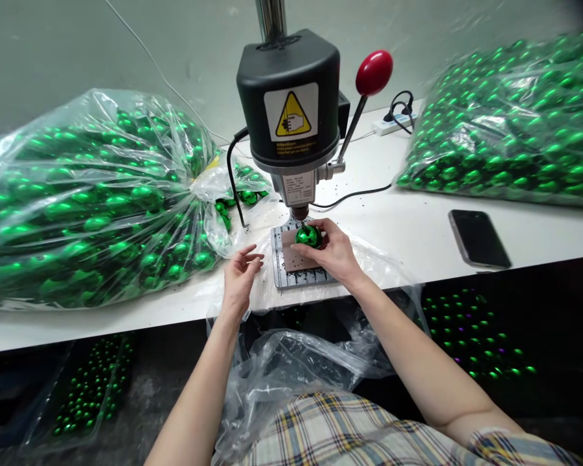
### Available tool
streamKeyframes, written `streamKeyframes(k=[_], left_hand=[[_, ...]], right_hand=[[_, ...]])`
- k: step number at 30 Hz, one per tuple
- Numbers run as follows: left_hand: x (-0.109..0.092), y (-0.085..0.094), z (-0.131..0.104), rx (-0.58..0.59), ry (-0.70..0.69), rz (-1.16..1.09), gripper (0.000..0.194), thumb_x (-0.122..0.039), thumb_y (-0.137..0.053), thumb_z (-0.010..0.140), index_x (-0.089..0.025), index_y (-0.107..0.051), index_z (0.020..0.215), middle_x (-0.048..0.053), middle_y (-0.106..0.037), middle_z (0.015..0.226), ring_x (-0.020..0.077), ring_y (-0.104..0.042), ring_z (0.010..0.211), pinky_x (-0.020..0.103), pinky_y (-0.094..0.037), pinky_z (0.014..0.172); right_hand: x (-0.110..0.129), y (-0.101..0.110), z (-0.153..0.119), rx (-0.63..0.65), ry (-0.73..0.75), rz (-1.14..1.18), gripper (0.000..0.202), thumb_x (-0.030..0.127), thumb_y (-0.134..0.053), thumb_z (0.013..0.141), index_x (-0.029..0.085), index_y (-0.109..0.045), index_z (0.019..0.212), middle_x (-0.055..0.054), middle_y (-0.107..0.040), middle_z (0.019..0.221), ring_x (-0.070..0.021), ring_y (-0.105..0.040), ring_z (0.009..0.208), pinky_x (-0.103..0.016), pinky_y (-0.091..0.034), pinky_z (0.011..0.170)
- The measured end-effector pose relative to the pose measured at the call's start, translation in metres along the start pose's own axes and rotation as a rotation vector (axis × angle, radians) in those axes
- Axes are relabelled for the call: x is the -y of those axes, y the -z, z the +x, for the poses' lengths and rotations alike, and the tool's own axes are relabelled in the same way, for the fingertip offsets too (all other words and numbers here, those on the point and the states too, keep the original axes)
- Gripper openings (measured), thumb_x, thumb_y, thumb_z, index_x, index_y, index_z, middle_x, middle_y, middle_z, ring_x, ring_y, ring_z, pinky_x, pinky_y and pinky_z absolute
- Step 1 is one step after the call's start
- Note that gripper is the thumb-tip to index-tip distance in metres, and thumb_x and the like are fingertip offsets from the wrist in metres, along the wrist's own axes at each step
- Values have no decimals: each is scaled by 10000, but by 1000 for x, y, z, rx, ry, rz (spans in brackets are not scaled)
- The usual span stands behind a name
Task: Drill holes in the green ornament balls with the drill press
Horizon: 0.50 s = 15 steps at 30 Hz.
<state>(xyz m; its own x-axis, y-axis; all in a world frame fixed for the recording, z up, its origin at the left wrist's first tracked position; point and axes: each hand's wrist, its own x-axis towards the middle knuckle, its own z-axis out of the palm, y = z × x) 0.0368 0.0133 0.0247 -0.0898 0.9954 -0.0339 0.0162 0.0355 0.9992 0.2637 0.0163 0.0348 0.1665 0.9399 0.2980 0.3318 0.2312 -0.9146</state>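
Under the chuck of a black drill press [289, 97], my right hand [333, 249] grips a shiny green ball [308, 237] between thumb and fingers. The ball is over a brown pad on the grey metal base plate [306, 279], which is strewn with dark bits. Whether the drill tip touches the ball I cannot tell. My left hand [243, 275] is just left of the plate, with its fingers apart and nothing in it. A lever with a red knob [374, 72] sticks up at the right of the press.
Large clear bags of green balls stand on the white table [175, 321], one at the left [78, 207] and one at the right [510, 123]. A phone [479, 238] lies at the right. Crumpled clear plastic [296, 356] hangs at the front edge. A power strip [393, 123] sits behind.
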Motion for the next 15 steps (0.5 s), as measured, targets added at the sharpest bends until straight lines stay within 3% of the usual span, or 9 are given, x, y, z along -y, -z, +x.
streamKeyframes(k=[3, 6, 9, 12, 15], left_hand=[[-8, -25, 0, 65, -108, 65, 485, -451, -817, 760, -192, -697, 1153, 65, -742, 966, 184, -681, 913, 306, -515, 827], [-17, -55, 2, 184, -185, 65, 509, -435, -832, 756, -216, -696, 1195, 81, -743, 1075, 216, -685, 997, 332, -525, 864], [-21, -77, 6, 243, -181, 19, 525, -408, -851, 737, -206, -692, 1194, 75, -743, 1037, 208, -692, 934, 336, -541, 850], [-19, -86, 9, 248, -117, -60, 504, -404, -865, 714, -198, -689, 1140, 46, -741, 914, 189, -696, 823, 333, -560, 801], [-17, -87, 11, 261, -56, -178, 538, -384, -905, 655, -204, -673, 1106, 41, -747, 957, 190, -705, 852, 339, -570, 823]], right_hand=[[-2, -4, 1, -20, 34, -23, 530, 494, -853, 652, 218, -625, 1043, -70, -695, 1041, -238, -641, 938, -409, -522, 848], [-7, -8, 3, -22, 48, -22, 490, 483, -826, 657, 224, -600, 1006, -52, -695, 981, -233, -653, 896, -396, -535, 810], [-11, -12, 5, -34, 43, -23, 468, 447, -816, 643, 221, -576, 975, -48, -687, 938, -237, -654, 868, -395, -544, 776], [-13, -14, 5, -39, 35, -9, 449, 396, -805, 641, 222, -564, 978, -58, -683, 956, -242, -656, 882, -401, -555, 774], [-15, -13, 4, -1, 28, 46, 462, 369, -799, 652, 225, -569, 1027, -49, -688, 970, -214, -663, 843, -379, -577, 740]])
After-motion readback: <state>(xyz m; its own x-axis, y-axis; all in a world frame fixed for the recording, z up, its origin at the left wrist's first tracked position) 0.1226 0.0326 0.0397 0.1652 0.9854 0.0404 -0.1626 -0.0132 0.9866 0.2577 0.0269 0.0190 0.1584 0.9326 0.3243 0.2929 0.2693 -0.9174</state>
